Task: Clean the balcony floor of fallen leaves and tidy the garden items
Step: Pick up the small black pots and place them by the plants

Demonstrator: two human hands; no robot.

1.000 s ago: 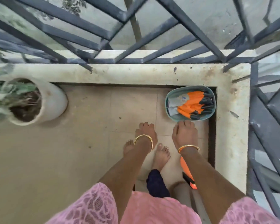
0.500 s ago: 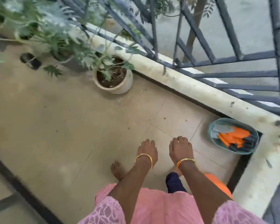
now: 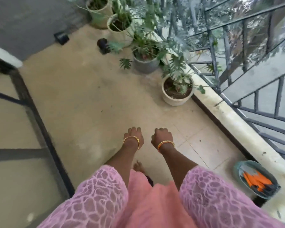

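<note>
Both hands, left (image 3: 134,135) and right (image 3: 161,136), loosely curled, holding nothing; floor (image 3: 82,99) looks mostly swept, gloves in basin (image 3: 237,168) — nearly done.

Basin (image 3: 237,170) contents blurred, unclear.

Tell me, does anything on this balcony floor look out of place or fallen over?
Yes. A small black pot seems to lie on its side on the floor, apart from the upright pots. A flat black item sits by the wall; what it is, I cannot tell.
</note>
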